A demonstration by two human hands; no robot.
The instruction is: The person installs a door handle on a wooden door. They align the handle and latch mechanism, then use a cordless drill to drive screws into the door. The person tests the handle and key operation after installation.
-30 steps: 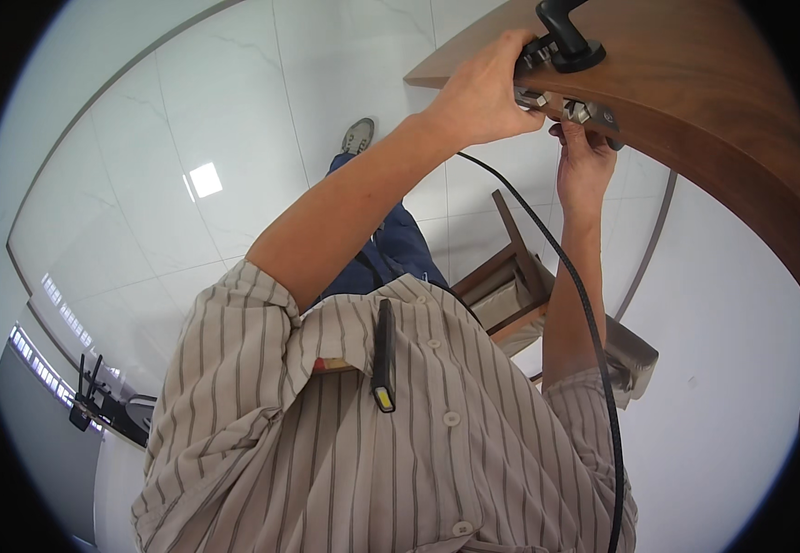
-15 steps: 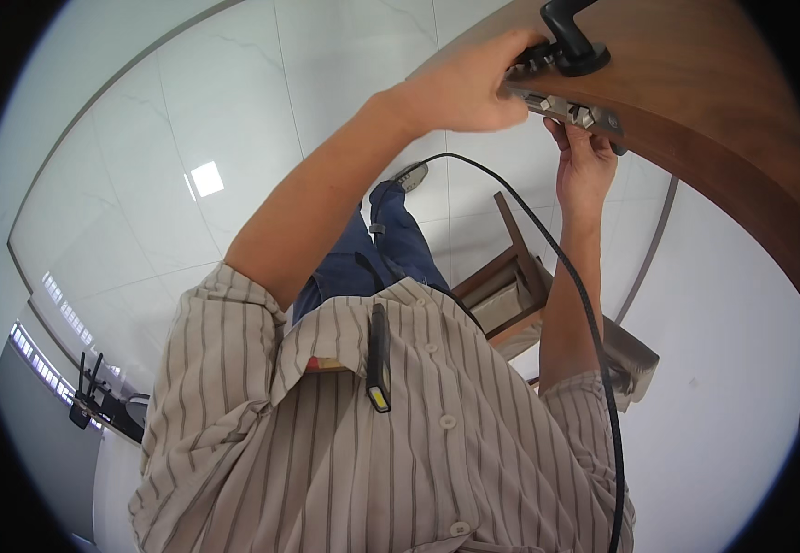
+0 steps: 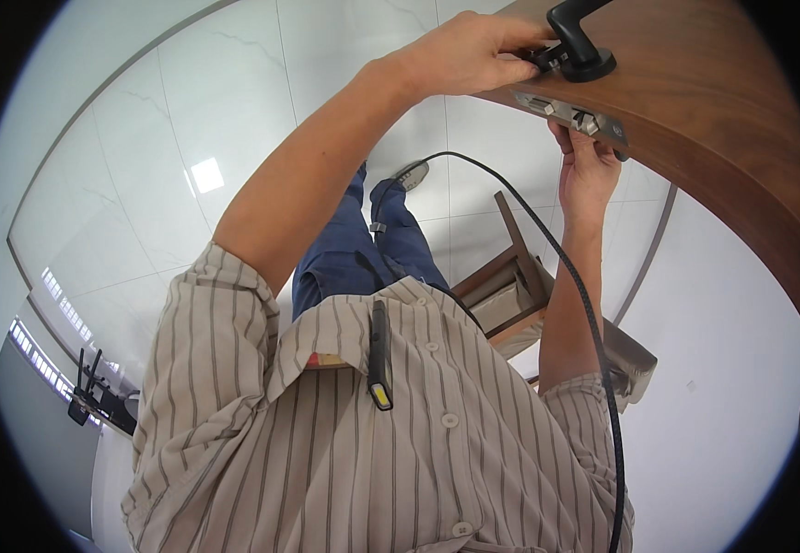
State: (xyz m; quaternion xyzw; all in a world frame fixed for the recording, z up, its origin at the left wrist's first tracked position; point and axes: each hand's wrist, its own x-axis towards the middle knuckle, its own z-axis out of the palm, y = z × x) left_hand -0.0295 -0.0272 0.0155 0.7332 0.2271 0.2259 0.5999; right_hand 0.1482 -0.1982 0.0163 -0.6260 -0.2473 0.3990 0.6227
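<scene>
A brown wooden door (image 3: 694, 83) stands at the upper right, with a black lever handle (image 3: 584, 46) on its near face. A silver lock plate (image 3: 566, 113) with protruding bolts is set in its edge. My left hand (image 3: 460, 55) is closed, thumb and fingers pinching a small black lock part (image 3: 552, 61) with silver bits, right beside the handle's round base. My right hand (image 3: 589, 175) reaches up to the door's far face, just under the lock plate. Its fingers are bent together, and their tips are partly hidden by the door.
A black cable (image 3: 547, 238) arcs across in front of my right forearm. Beyond it stands a wooden chair (image 3: 517, 249) with a pale seat. Pale tiles (image 3: 206, 120) cover the floor. A black penlight (image 3: 379, 355) hangs from my shirt. Black equipment (image 3: 100, 401) sits far left.
My left hand has moved up and slightly right, off the lock plate, so more of the plate shows. The door has shifted slightly. My right hand stays under the plate.
</scene>
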